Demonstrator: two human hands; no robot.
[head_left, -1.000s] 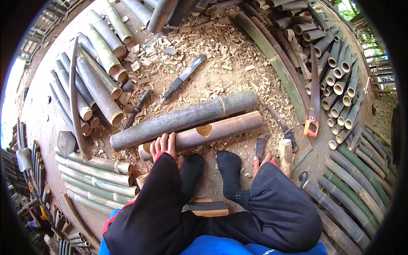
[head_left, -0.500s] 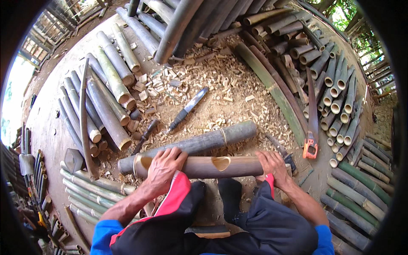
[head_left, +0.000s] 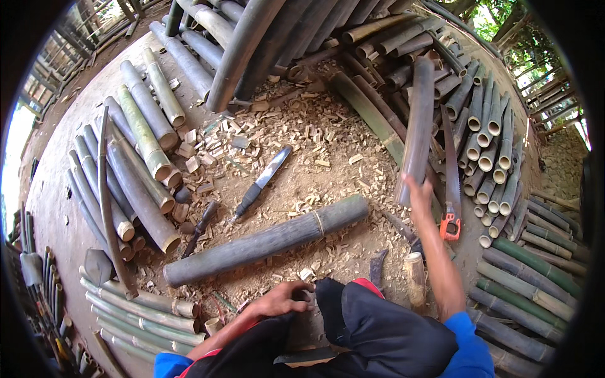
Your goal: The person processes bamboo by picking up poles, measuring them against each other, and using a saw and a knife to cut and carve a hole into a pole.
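My right hand (head_left: pixel 418 194) grips the lower end of a dark brown bamboo tube (head_left: pixel 418 120), which stands nearly upright in the picture, extended over the right-hand bamboo pile. My left hand (head_left: pixel 285 300) hangs loosely by my left knee, fingers slightly bent and apart, holding nothing. In front of my knees a thick dark bamboo section (head_left: pixel 271 238) lies slantwise on the ground. Beyond it rests a knife (head_left: pixel 263 181) with a black handle and broad blade. A slimmer dark-handled tool (head_left: pixel 200 230) lies to its left.
Wood chips (head_left: pixel 315 135) litter the ground ahead. Cut bamboo lies in rows at left (head_left: pixel 148 195) and in a pile (head_left: pixel 488 138) at right. A saw (head_left: pixel 451 183) with an orange handle leans there. A short bamboo stump (head_left: pixel 414 277) stands by my right knee.
Both hands held the notched bamboo tube across my knees. My right hand has swung it away to the far right; my left hand has let go and dropped back toward my knee.
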